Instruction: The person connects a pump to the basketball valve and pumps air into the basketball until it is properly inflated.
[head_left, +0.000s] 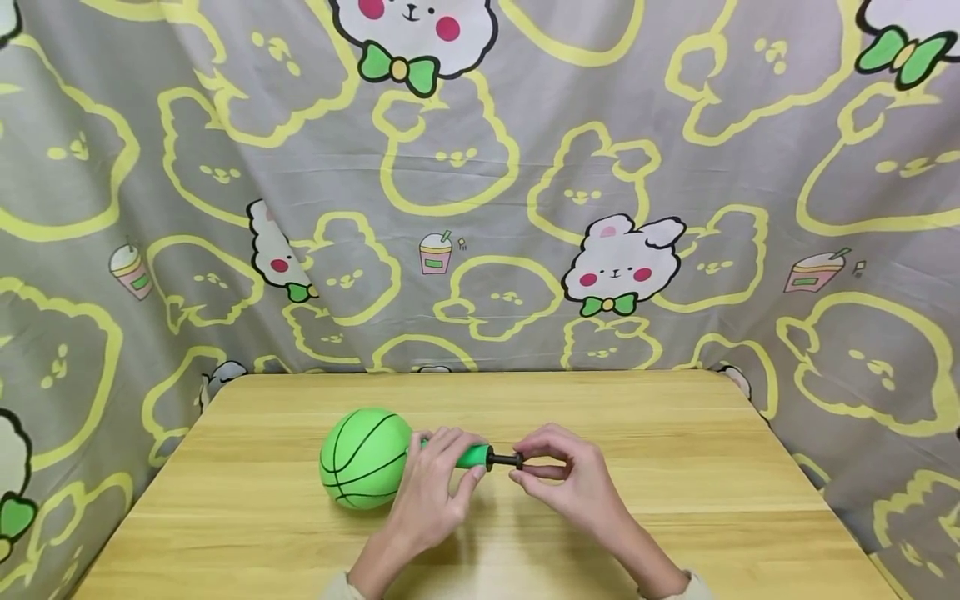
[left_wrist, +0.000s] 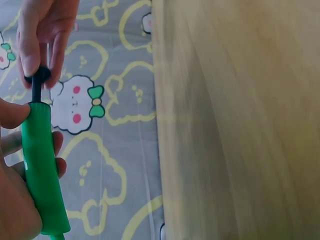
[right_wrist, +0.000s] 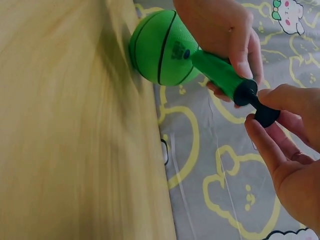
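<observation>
Pump (head_left: 474, 456), held over the table (head_left: 675, 533), is pointing leftward at the green ball (head_left: 364, 458), long axis running side to side; our left hand (head_left: 437, 487) is gripping and partly hiding the barrel (left_wrist: 44, 167); our right hand (head_left: 570, 477) is pinching the black handle (head_left: 519, 460); we are hardly making out the tip (right_wrist: 195, 58).

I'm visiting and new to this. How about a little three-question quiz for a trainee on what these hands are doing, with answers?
1. True or false: in the head view, the ball lies to the left of the pump.

2. Multiple choice: what do the fingers of the right hand hold?
a) the ball
b) the black handle
c) nothing

3. Fill in the colour: the left hand grips the pump's ____ barrel.

Key: 1. True. 2. b. 3. green.
</observation>
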